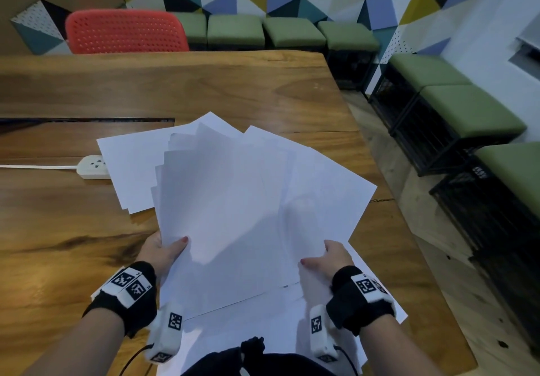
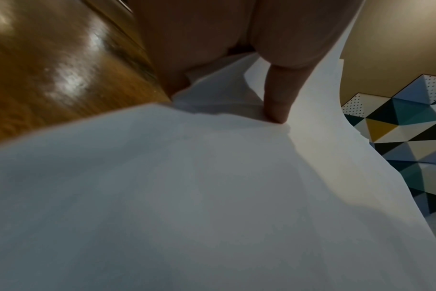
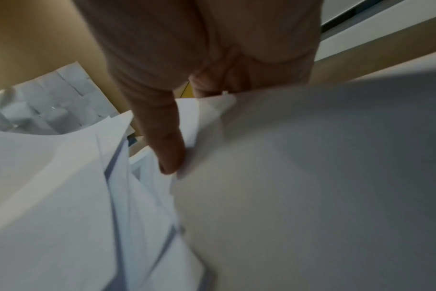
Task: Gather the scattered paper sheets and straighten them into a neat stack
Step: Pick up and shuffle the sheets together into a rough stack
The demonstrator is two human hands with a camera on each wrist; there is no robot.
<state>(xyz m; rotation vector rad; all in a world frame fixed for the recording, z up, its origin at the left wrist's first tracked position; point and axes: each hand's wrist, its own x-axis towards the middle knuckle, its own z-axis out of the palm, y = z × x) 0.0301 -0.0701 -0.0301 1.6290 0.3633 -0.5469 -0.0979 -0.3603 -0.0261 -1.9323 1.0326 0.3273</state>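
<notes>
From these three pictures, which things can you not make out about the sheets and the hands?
- Sheet count: the sheets overlap in the head view.
- Fingers of the left hand and right hand: under the paper; only thumbs show.
- Power strip: its right end lies under a sheet.
- Nearest sheets: cut off by the bottom edge, head view.
- Wrist views: blurred, mostly paper.

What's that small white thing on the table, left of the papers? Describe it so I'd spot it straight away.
Start at the big wooden table and find the fan of white paper sheets that both hands hold. At the sheets' left edge lies a white power strip, partly tucked under one sheet. Unlike the flat paper it is a chunky block with socket holes, and a white cable runs off left.
</notes>
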